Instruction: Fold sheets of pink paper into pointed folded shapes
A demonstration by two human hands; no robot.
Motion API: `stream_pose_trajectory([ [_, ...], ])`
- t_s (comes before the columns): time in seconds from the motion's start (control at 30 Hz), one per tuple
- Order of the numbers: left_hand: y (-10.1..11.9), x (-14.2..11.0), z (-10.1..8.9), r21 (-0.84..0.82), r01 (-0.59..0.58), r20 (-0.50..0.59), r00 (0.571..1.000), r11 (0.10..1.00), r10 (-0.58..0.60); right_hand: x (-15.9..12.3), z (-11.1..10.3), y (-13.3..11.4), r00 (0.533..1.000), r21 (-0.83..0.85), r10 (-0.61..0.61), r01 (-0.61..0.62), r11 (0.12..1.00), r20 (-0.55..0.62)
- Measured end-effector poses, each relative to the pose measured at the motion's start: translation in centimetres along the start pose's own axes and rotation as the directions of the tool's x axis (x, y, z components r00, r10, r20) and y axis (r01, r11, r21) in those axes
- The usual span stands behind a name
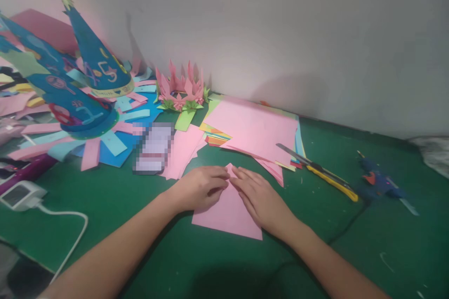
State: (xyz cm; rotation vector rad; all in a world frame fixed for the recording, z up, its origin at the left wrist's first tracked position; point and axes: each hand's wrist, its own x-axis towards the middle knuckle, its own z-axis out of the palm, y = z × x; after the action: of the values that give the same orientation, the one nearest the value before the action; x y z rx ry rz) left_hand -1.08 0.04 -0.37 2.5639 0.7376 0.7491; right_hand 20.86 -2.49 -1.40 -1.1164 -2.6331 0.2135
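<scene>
A folded sheet of pink paper (229, 215) lies on the green table, its narrow tip pointing toward the wall and its wide edge toward me. At the upper left side of that tip, my left hand (201, 189) has its fingers curled and closed on the paper. Opposite it, my right hand (261, 196) rests flat along the right edge, fingers stretched out and touching the paper near the tip. The fingertips of both hands almost meet there, and they hide part of the fold.
Behind my hands lies a stack of pink paper (252, 124). A yellow utility knife (331, 182) and a blue glue gun (382, 180) lie right. To the left are a phone (153, 149), a pink paper crown (180, 88), blue cone hats (98, 65) and a white cable (86, 222).
</scene>
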Motion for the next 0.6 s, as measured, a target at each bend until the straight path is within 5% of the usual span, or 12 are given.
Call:
stream_pose_trajectory([
  [0.6,0.08,0.28,-0.56,0.012,0.064,0.067,0.996,0.998,-0.065,-0.09,-0.05,0.15,0.999,-0.04,-0.022,0.024,0.999,0.038],
])
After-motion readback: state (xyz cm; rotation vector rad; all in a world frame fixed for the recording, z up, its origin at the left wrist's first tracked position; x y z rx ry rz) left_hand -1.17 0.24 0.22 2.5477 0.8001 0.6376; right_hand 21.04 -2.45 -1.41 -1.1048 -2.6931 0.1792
